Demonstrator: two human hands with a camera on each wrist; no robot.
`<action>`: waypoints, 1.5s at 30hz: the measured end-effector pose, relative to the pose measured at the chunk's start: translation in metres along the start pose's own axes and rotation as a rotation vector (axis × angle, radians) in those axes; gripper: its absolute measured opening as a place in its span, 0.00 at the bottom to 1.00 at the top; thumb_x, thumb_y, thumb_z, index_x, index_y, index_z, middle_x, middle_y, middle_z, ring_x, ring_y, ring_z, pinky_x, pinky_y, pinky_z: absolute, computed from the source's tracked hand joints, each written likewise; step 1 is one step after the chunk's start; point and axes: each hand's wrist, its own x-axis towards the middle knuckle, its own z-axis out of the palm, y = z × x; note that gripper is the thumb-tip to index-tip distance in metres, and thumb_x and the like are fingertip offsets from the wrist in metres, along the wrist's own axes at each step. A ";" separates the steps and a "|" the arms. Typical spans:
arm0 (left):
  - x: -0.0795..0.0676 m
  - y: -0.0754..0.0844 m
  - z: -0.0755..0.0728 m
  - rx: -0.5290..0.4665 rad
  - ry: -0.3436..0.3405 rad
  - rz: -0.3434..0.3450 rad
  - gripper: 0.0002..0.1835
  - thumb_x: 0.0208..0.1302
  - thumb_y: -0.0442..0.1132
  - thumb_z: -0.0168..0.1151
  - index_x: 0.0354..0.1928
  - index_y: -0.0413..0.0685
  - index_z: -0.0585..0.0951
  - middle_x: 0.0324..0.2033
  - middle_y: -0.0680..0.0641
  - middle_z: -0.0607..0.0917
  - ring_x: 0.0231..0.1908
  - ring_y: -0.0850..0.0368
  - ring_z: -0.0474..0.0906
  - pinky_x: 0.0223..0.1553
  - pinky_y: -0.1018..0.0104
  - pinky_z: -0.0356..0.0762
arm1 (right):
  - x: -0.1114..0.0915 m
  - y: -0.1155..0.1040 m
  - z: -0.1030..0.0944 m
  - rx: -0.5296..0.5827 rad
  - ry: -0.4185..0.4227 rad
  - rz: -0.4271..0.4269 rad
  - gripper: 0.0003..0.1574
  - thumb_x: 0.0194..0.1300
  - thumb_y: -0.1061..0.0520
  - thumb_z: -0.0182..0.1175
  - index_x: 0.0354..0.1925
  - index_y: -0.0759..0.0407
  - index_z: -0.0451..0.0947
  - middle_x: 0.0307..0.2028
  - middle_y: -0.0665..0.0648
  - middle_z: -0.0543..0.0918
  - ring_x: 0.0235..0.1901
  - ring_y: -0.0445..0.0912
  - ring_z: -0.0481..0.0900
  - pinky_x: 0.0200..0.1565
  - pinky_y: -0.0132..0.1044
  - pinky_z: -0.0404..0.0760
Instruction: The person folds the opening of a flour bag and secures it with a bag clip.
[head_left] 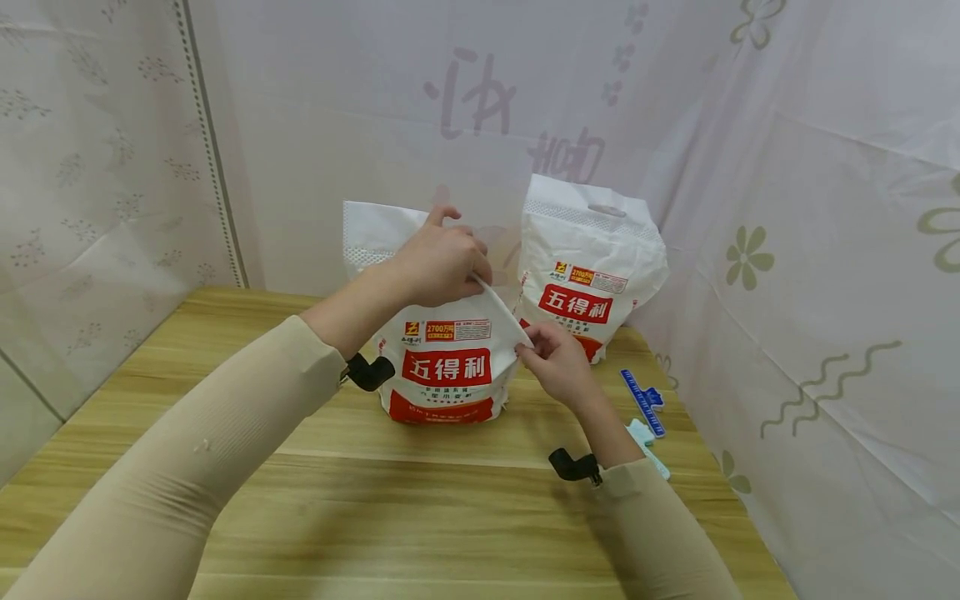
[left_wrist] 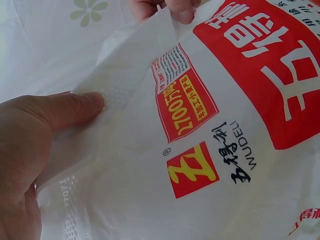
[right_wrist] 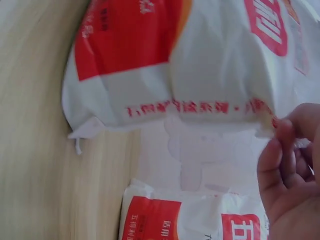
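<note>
A white and red flour bag (head_left: 450, 367) stands upright on the table, its top edge slanting down to the right. My left hand (head_left: 442, 262) grips that top from above, the thumb lying along the folded plastic in the left wrist view. On the bag's right side, my right hand (head_left: 558, 362) pinches the upper corner between thumb and fingertips. The right wrist view shows this pinch at the bag's printed side edge. Behind and to the right stands a second flour bag (head_left: 592, 250), with a handle slot in its flat top; neither hand touches it.
Right of the bags, a dark blue sealing clip (head_left: 642, 404) and a light blue clip (head_left: 640, 433) lie close together on the wood-grain table (head_left: 360, 508). Patterned pale curtains (head_left: 840, 275) hang at the back and on both sides.
</note>
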 end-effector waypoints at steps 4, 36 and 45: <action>0.000 0.000 0.001 -0.004 -0.004 0.001 0.06 0.73 0.44 0.75 0.46 0.59 0.95 0.42 0.55 0.93 0.52 0.50 0.87 0.80 0.35 0.53 | -0.001 0.003 0.004 -0.013 0.018 0.013 0.07 0.76 0.61 0.67 0.49 0.60 0.83 0.51 0.62 0.82 0.40 0.53 0.81 0.39 0.33 0.84; -0.001 -0.001 0.000 -0.005 -0.006 0.003 0.06 0.73 0.43 0.74 0.46 0.58 0.96 0.41 0.54 0.93 0.52 0.50 0.87 0.79 0.35 0.54 | 0.000 -0.005 0.004 -0.058 0.062 -0.090 0.15 0.72 0.62 0.71 0.56 0.61 0.85 0.52 0.62 0.85 0.47 0.55 0.86 0.47 0.38 0.86; 0.000 0.000 -0.001 -0.013 -0.012 -0.003 0.06 0.73 0.43 0.74 0.46 0.58 0.95 0.41 0.54 0.93 0.52 0.50 0.87 0.80 0.35 0.54 | 0.004 -0.013 0.010 -0.096 0.077 -0.149 0.12 0.76 0.57 0.68 0.54 0.61 0.87 0.45 0.61 0.84 0.41 0.51 0.78 0.41 0.38 0.83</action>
